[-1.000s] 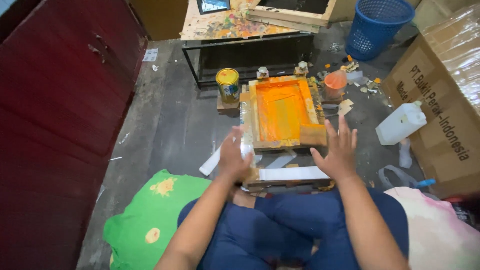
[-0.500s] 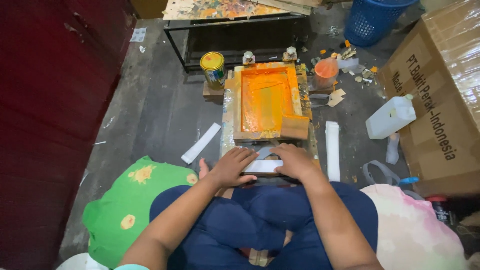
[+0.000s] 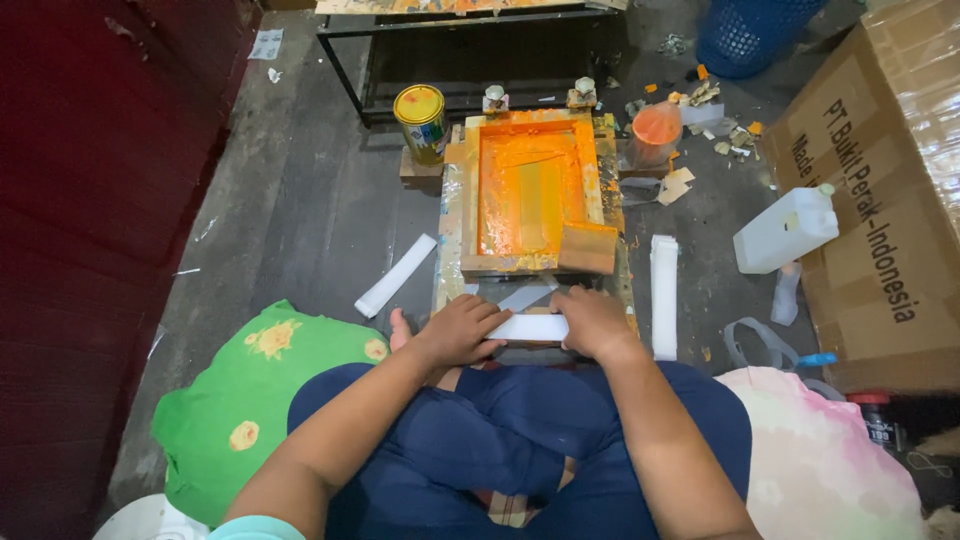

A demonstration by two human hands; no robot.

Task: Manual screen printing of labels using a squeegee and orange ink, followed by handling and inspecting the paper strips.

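White strip (image 3: 528, 327) lies flat just below the orange-inked screen frame (image 3: 530, 190), pinned at each end. Left hand (image 3: 455, 330) and right hand (image 3: 595, 322) press down, fingers curled over it. Risk: wet ink nearby could smear onto the strip.

A single head-worn camera looks steeply down from above a person seated cross-legged on a dark plank floor (image 3: 300, 200). The lens faces forward and down past the knees, so the forearms enter from the bottom edge and the left hand (image 3: 455, 330) and right hand (image 3: 595, 322) sit just below centre, close to the camera. The orange-stained wooden screen frame (image 3: 530, 190) fills the middle ground just beyond them. The top edge reaches a black metal stand (image 3: 345, 60) and a blue basket (image 3: 750, 35), farther off. A cardboard box (image 3: 880, 200) closes the right side, a dark red wall (image 3: 90, 200) the left.
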